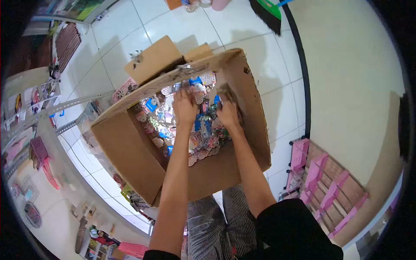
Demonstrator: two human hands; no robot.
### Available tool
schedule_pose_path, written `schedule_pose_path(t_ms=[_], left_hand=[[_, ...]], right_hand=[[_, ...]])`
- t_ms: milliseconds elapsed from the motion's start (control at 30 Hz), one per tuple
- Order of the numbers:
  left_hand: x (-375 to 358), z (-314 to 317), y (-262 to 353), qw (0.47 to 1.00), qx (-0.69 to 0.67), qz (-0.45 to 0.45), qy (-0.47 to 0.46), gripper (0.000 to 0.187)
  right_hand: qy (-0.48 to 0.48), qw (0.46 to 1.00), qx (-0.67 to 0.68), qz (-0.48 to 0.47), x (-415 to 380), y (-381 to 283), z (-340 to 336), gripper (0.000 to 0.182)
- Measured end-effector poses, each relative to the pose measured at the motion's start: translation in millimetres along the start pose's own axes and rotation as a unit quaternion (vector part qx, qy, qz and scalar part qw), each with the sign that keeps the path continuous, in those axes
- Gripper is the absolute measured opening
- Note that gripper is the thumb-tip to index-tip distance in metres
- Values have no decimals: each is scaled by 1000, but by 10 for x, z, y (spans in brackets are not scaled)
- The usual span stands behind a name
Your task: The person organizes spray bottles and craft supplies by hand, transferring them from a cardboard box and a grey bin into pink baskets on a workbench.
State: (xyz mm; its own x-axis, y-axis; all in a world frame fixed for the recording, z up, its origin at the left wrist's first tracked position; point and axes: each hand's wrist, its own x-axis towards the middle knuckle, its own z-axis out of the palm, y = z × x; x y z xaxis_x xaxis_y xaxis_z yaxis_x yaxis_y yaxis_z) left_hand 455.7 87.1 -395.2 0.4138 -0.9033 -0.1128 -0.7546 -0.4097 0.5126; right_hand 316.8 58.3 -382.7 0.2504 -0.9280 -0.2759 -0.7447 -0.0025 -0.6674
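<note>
Left grip (185, 106) has its fingers bent down into a pile of little packets (203, 125), close to the far edge of the cardboard box (212, 177). Right grip (227, 112) is down in the pile too, nearer the right wall, and its fingertips are a blur. I cannot tell if either grip has hold of a packet or is just touching some. All this is in the head view. The packets lie in the bottom of the box, some pink, some blue, some shiny.

To do this digging well, I think soft fingers are best, scooping from under so that the thin packets do not bend. The two grips are near each other, so they could bump.

Inside, there is open room by the near wall and by the left wall. Outside the far edge, a smaller box (154, 60) is right beside it, and a metal bar (65, 104) comes close on the left. Past the right edge there is bare floor (284, 108), then a pink rack (331, 182) beyond the near right corner.
</note>
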Motion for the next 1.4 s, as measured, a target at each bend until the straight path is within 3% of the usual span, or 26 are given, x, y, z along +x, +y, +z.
schedule_pose_path(t_ms=[67, 133, 233, 300, 367, 400, 433, 533, 667, 700, 733, 767, 800, 867, 900, 933, 967, 1000, 1033, 1067, 1100, 1133, 1167, 1233, 1300, 1400], left_hand=[[134, 109, -11, 999, 23, -8, -24, 45], [193, 246, -121, 999, 38, 19, -21, 46], [220, 271, -254, 997, 66, 38, -31, 44], [255, 236, -307, 992, 52, -10, -113, 41], [273, 232, -294, 994, 34, -40, -95, 40], [256, 228, -279, 999, -6, -36, -8, 41], [245, 217, -273, 995, -46, -31, 81, 41], [262, 180, -325, 997, -8, -63, 36, 46], [272, 201, -396, 995, 26, -90, 17, 50], [261, 226, -414, 993, 54, -104, 25, 50], [252, 257, -426, 974, 196, 20, 115, 32], [247, 282, -441, 973, 198, 13, 121, 32], [263, 275, -409, 970, 234, -47, 41, 20], [328, 410, -392, 952, 235, -186, -58, 13], [347, 272, -286, 950, 282, -109, -78, 13], [370, 308, -297, 961, 246, -86, -90, 13], [393, 411, -323, 952, 279, -112, -61, 13], [400, 475, -323, 959, 247, -141, -7, 13], [420, 408, -317, 964, 191, -170, -76, 20], [410, 464, -334, 969, 152, -191, -35, 30], [360, 437, -317, 971, 147, -186, 16, 37], [341, 90, -184, 971, 21, -231, -55, 39], [260, 18, -165, 976, -12, -212, 41, 39], [125, -113, -145, 970, -87, -220, 54, 36], [-58, -236, -150, 955, -196, -216, 63, 37], [-334, -383, -137, 957, -201, -156, 140, 32]], right_hand=[[10, 997, 43, -63, 206, -60, 45, 44], [-37, 993, -52, -97, 429, -46, 131, 47], [-76, 985, -145, -58, 549, -64, 272, 47], [-78, 986, -144, -33, 548, -47, 280, 41], [-29, 989, -146, -17, 553, -21, 242, 35], [-170, 966, -102, 166, 624, -127, 171, 32], [-173, 966, -102, 163, 637, -121, 202, 32], [-1, 984, -147, -101, 678, 16, 316, 28], [-11, 954, -216, -206, 742, 33, 399, 27], [-12, 953, -215, -213, 774, 54, 416, 27], [-81, 968, -194, -137, 818, 70, 436, 25], [-149, 972, -172, -60, 842, 81, 456, 23], [-91, 970, -167, -149, 829, 80, 458, 19], [-137, 964, -182, -137, 879, 248, 507, 19], [-183, 957, -192, -118, 931, 281, 545, 19], [-256, 938, -227, -59, 958, 242, 497, 20], [-246, 944, -208, -66, 941, 246, 480, 27], [-236, 950, -190, -72, 924, 250, 460, 36], [-135, 963, -167, -165, 863, 379, 478, 34], [-219, 959, -173, -54, 880, 186, 359, 34], [-44, 948, -132, -286, 759, 226, 304, 34], [-81, 967, -84, -225, 678, 87, 204, 33], [-116, 979, -41, -162, 599, -46, 103, 32], [-27, 984, -133, -118, 423, -52, 14, 29], [8, 975, -115, -189, 145, -244, -191, 25], [25, 974, -94, -204, -145, -332, -366, 26]])
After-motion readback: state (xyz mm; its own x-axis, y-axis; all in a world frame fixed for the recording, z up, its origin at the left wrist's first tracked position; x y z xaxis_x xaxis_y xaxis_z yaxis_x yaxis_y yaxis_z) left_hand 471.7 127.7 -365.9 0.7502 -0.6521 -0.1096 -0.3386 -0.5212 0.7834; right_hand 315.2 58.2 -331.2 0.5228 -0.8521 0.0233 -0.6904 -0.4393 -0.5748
